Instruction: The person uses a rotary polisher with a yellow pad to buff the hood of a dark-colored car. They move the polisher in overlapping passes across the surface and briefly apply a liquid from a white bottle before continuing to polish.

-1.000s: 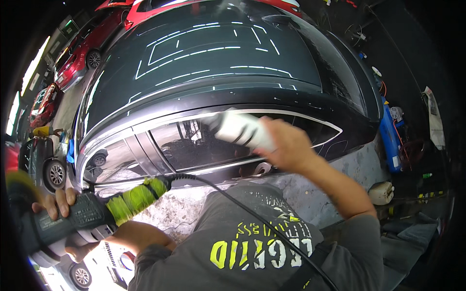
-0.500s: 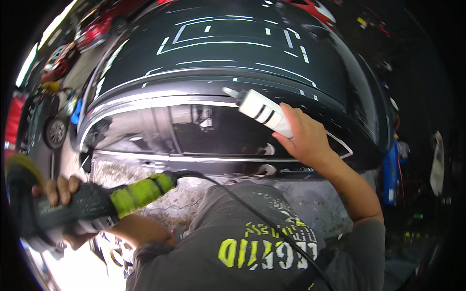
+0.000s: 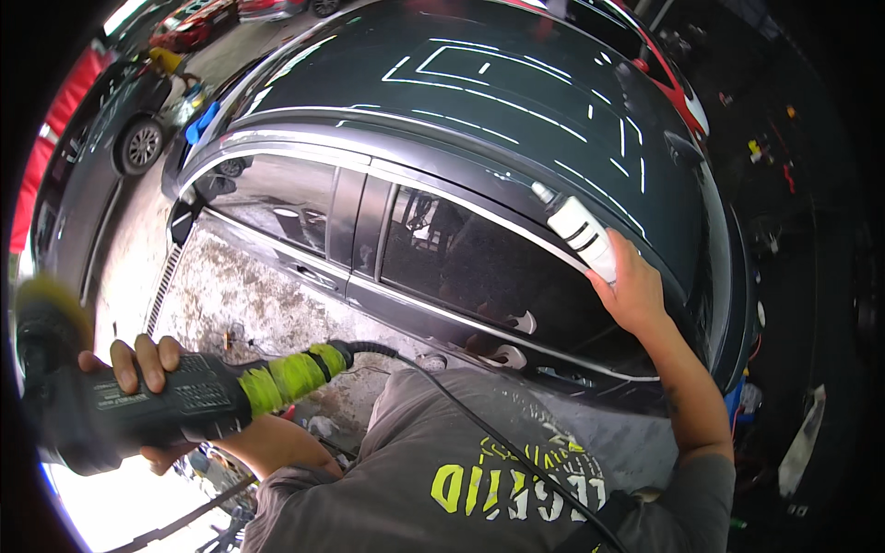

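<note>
My left hand [image 3: 140,367] wraps round the black body of a corded polisher [image 3: 184,405], held up at the left, away from the car. Its blurred yellow pad [image 3: 57,309] faces away from me, and yellow-green tape [image 3: 293,378] covers the handle. In my right hand [image 3: 636,288] is a white squeeze bottle [image 3: 583,232] with dark bands. The bottle's nozzle points up and left, over the roof edge of a dark car [image 3: 369,74]; whether it touches the paint I cannot tell.
The polisher's black cord [image 3: 470,405] runs across my shirt. Below the roof edge are the car's side windows [image 3: 489,263]. Another dark car [image 3: 88,198] stands at the left on the concrete floor [image 3: 230,286], with a person in yellow [image 3: 166,61] beyond. A red car [image 3: 678,88] is behind.
My view has turned, so the car now lies slanted. The bottle has shifted right along the roof edge, and its nozzle points more steeply upward. Both hands keep their hold.
</note>
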### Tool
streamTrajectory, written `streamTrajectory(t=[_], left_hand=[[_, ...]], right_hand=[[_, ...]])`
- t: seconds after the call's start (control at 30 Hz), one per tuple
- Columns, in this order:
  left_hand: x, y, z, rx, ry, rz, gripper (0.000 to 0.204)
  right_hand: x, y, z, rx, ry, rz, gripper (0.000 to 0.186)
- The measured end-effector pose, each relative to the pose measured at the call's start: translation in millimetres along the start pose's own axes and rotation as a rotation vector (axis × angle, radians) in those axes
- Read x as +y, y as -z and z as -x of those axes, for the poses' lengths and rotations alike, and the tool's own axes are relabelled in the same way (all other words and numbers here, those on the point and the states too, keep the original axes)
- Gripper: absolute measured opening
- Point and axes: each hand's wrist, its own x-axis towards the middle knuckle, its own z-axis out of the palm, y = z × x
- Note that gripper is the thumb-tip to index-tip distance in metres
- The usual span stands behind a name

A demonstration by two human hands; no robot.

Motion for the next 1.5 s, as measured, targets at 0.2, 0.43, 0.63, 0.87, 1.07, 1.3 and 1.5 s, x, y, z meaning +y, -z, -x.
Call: streamTrajectory(t=[0.2,0.43,0.63,0.87,1.07,1.3,1.5], left_hand=[[5.2,8.8,-14.0,0.055,-0.158,0.049,0.116],[47.0,12.7,32.4,0.147,-0.089,-0.207,0.115],[98.9,-3.0,91.5,0.337,-0.080,-0.437,0.116],[115.7,-24.2,106.8,0.476,-0.142,-0.518,0.114],[88.6,-22.4,84.6,0.421,-0.105,-0.415,0.115],[-1.7,-15.5,40.4,0.338,0.038,-0.304,0.110],[-109.7,-58.2,18.5,0.152,0.331,-0.030,0.110]], right_hand=[[-64.2,-45.7,-100.4,0.026,0.007,-0.417,0.073],[-151.1,-105.6,-286.3,-0.100,0.221,-0.077,0.068],[-206.8,-169.0,-377.9,-0.148,0.133,-0.052,0.061],[-248.5,-190.4,-417.4,-0.144,0.157,0.054,0.075],[-233.8,-157.4,-391.7,-0.181,0.140,0.070,0.087],[-188.9,-75.4,-229.9,0.109,0.388,-0.581,0.072],[-215.5,-5.5,-48.1,-0.404,0.461,-0.956,0.110]])
